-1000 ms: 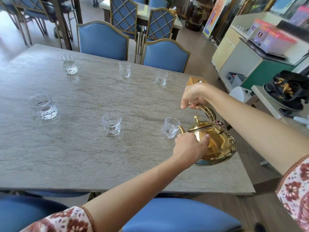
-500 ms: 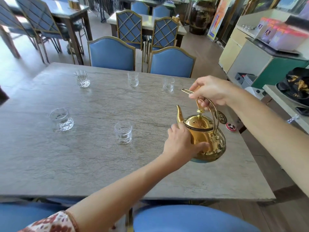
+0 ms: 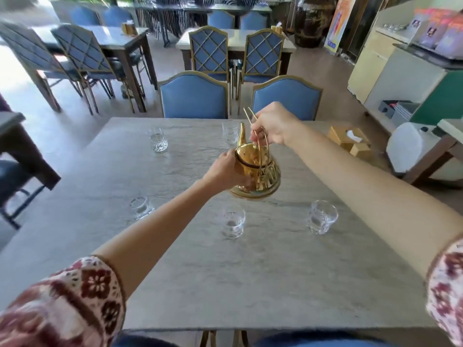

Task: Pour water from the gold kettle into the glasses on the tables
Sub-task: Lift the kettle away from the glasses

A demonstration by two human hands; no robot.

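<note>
The gold kettle (image 3: 260,171) hangs in the air over the middle of the grey stone table (image 3: 225,284). My right hand (image 3: 271,125) grips its thin handle from above. My left hand (image 3: 225,170) is pressed against its left side. Its spout points away from me, just in front of the far middle glass (image 3: 230,131). Another far glass (image 3: 157,140) stands to the left. Three glasses sit in the near row: left (image 3: 141,206), middle (image 3: 233,222) and right (image 3: 322,219), each with some water.
Two blue chairs (image 3: 194,98) (image 3: 286,98) line the table's far edge. A wooden tissue box (image 3: 347,139) sits at the far right corner, with a white appliance (image 3: 411,146) and a counter (image 3: 400,71) beyond. More tables and chairs fill the back.
The kettle has come upright and moved from the near right glass toward the far row. Both hands stayed on it. My view has swung to face the table squarely.
</note>
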